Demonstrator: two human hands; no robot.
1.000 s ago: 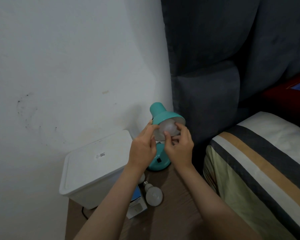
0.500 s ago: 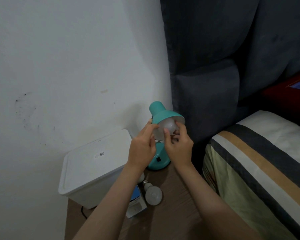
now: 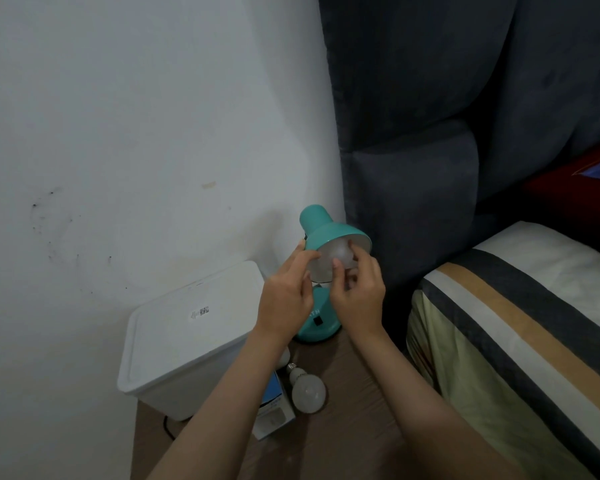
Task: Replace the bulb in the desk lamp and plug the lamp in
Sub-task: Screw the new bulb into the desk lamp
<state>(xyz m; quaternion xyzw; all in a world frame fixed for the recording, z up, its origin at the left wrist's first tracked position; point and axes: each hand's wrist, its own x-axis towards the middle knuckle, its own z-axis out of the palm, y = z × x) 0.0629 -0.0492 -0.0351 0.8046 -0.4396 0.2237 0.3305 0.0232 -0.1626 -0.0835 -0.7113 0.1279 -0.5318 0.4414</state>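
Note:
A teal desk lamp (image 3: 321,226) stands on a wooden bedside table (image 3: 347,424), its shade tilted toward me. A frosted bulb (image 3: 336,256) sits inside the shade. My right hand (image 3: 359,296) has its thumb and fingers closed around that bulb. My left hand (image 3: 286,296) holds the left rim of the shade. A second white bulb (image 3: 307,391) lies loose on the table below my arms, next to a blue and white bulb box (image 3: 274,415) partly hidden by my left forearm. No plug or socket is in view.
A white lidded plastic bin (image 3: 184,337) fills the table's left side against the white wall. A black cord (image 3: 168,427) shows under it. A dark upholstered headboard (image 3: 409,168) and a striped bed (image 3: 520,334) stand to the right.
My right hand's fingers have shifted slightly around the bulb inside the shade. My left hand stays on the shade rim, and the lamp has not moved.

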